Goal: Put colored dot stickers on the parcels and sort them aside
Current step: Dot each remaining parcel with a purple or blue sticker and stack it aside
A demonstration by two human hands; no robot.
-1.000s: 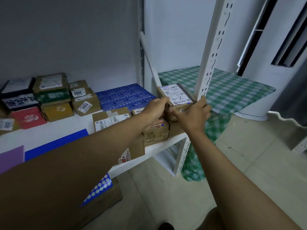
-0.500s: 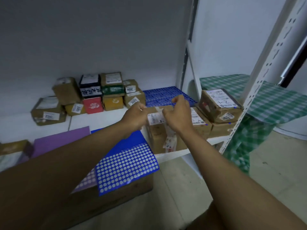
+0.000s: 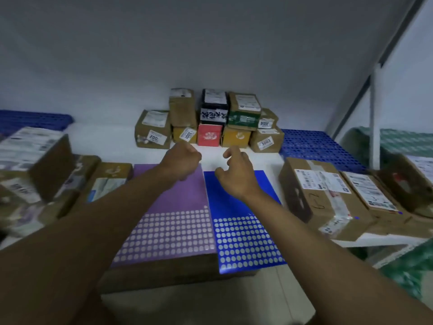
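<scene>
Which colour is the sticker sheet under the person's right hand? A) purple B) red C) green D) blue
D: the right hand hovers over the flat blue dot-sticker sheet, while the purple dot-sticker sheet lies beside it under the left hand.

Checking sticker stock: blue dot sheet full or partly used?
Partly used. The blue sheet shows pale dots only on its near half; the far half, under the right hand, is plain blue with no dots visible.

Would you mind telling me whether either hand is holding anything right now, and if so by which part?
Nothing is visibly held. The left hand is curled above the purple sheet, and the right hand hovers with loosely bent fingers over the blue sheet.
</scene>
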